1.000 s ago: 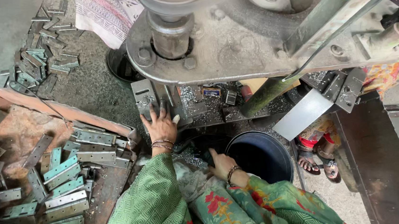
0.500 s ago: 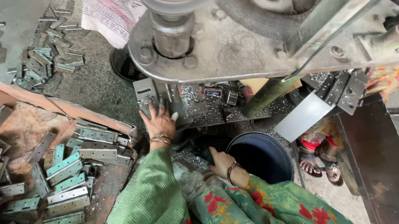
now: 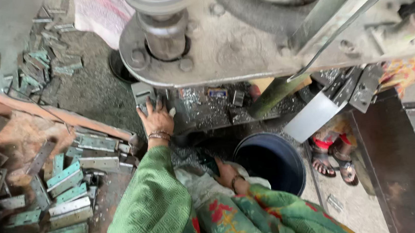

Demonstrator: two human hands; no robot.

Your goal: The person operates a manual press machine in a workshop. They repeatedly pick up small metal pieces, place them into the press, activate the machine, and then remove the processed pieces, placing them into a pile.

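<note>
My left hand [image 3: 156,118], in a green sleeve with bangles at the wrist, reaches forward under the big grey press machine [image 3: 241,40]. Its fingers lie on a flat grey metal plate [image 3: 142,93] at the left end of the press bed [image 3: 207,109]. My right hand [image 3: 226,171] is low, near my lap, beside the rim of a dark blue bucket [image 3: 270,161]. Its fingers are partly hidden and I cannot tell if it holds anything.
A pile of flat metal hinge plates [image 3: 69,181], some greenish, lies on a rusty tray at the left. More plates [image 3: 40,65] are scattered on the floor beyond. Another person's feet in red sandals [image 3: 331,156] stand at the right, next to a dark metal bench [image 3: 399,165].
My left hand has moved forward onto the grey plate at the press bed. My right hand has stayed by the bucket.
</note>
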